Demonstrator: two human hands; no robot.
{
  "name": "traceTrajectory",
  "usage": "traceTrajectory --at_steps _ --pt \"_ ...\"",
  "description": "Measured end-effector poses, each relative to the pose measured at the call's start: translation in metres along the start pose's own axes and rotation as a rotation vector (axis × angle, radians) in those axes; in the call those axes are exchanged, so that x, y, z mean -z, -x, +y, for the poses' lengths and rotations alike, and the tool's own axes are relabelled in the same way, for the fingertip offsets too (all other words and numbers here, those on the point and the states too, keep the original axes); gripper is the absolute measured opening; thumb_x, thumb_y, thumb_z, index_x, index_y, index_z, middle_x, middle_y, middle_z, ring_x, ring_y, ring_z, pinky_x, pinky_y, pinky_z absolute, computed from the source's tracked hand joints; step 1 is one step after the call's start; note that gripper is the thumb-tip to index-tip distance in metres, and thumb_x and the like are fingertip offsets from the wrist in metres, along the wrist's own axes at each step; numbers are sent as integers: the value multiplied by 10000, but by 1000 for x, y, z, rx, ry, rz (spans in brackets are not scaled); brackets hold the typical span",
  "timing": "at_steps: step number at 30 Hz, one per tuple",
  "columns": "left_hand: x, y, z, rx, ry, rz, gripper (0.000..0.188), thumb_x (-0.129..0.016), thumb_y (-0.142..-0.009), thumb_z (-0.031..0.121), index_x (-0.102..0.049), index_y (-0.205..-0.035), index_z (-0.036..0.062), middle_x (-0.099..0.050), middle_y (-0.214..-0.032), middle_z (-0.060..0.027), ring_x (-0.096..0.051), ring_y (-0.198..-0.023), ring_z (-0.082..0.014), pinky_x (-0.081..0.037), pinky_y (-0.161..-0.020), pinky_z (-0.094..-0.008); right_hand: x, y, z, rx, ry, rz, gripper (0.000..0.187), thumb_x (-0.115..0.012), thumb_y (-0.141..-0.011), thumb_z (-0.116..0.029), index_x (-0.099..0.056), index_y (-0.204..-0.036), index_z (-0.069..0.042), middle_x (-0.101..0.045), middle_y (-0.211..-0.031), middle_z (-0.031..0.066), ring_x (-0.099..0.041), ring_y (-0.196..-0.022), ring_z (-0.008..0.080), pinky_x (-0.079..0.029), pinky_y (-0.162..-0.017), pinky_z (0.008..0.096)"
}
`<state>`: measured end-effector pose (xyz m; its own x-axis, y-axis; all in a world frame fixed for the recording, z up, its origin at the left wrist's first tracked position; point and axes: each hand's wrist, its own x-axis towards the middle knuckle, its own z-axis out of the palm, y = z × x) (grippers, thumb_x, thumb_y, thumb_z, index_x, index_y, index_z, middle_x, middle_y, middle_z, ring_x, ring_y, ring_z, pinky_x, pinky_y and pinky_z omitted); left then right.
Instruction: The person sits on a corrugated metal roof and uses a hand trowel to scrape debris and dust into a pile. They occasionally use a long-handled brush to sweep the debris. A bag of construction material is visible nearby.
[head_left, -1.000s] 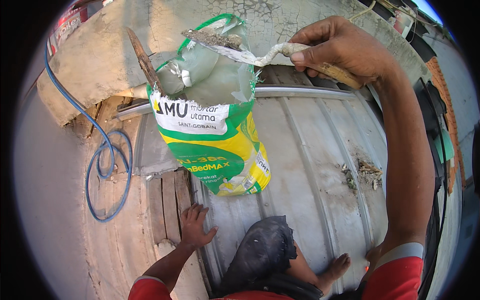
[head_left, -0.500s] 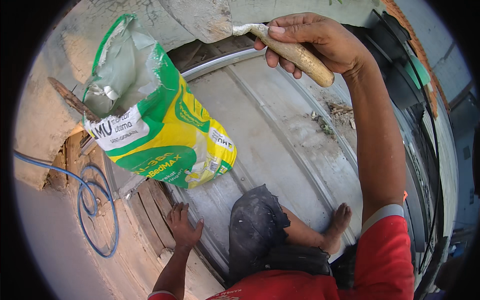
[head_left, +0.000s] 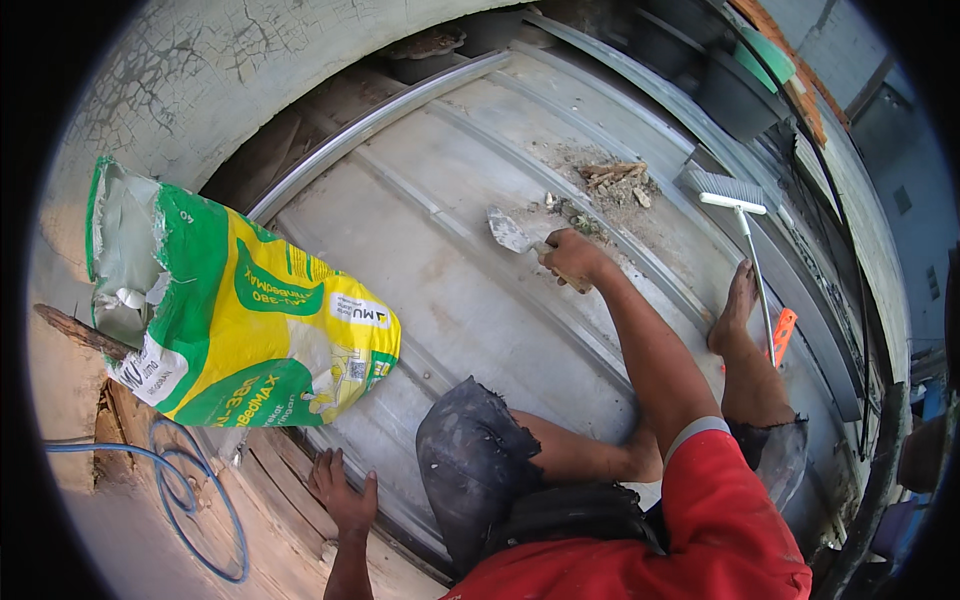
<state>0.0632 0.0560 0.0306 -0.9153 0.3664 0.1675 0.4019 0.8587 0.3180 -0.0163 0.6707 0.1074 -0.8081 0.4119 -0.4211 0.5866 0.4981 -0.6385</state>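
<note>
My right hand [head_left: 577,260] is closed round the handle of a trowel, low over the grey metal roof sheet [head_left: 470,220]. The trowel's blade [head_left: 508,230], smeared pale, points to the left; I cannot tell whether it touches the sheet. Just beyond it lie loose rubble and broken bits [head_left: 610,190]. My left hand [head_left: 343,492] rests with fingers spread by the wooden boards at the sheet's near left edge. A torn-open green and yellow sack [head_left: 270,310] stands tilted to the left, some pale stuff inside its mouth.
A blue hose [head_left: 205,500] lies coiled at the lower left. A piece of wood [head_left: 82,332] sticks out by the sack. On the right are a white-handled squeegee or brush [head_left: 735,203], an orange tool [head_left: 784,336] and dark tubs [head_left: 735,95]. A cracked wall [head_left: 210,75] curves along the far left.
My right hand has come down from high up near the wall to the roof sheet, still holding the trowel. My left hand stays about where it was. The view has shifted to the right.
</note>
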Motion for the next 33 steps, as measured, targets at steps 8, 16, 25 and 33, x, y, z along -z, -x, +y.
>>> traceTrajectory --at_steps 8,16,25,33 --pt "2 0 2 -5 -43 -27 754 -822 -823 343 -587 -1458 12 -551 -1524 -243 -448 -1470 -448 -243 -1250 -626 -13 -54 12 1 79 154 404 -767 -918 -220 -735 -1122 127 -798 -973 288 -801 -891 418 -635 -811 492" --pt "2 0 2 -24 -31 -1 753 -824 -818 343 -596 -1448 -1 -560 -1505 -252 -454 -1455 -462 -257 -1244 -623 6 -68 49 -121 -133 283 392 -783 -890 -249 -762 -1032 115 -776 -923 318 -797 -952 434 -629 -853 502" --pt "2 0 3 -11 -11 -4 757 -831 -803 346 -604 -1437 -1 -559 -1501 -260 -446 -1461 -481 -252 -1245 -640 17 -38 89 -70 236 364 340 -732 -881 -196 -771 -1109 53 -768 -1148 320 -760 -1101 433 -602 -974 513" --pt "1 1 0 -14 -3 8 773 -829 -794 347 -595 -1436 -15 -560 -1489 -269 -448 -1456 -486 -257 -1235 -650 -4 -27 87 -9 356 503 276 -702 -871 -143 -771 -1071 33 -773 -1114 307 -758 -1063 469 -608 -962 541"
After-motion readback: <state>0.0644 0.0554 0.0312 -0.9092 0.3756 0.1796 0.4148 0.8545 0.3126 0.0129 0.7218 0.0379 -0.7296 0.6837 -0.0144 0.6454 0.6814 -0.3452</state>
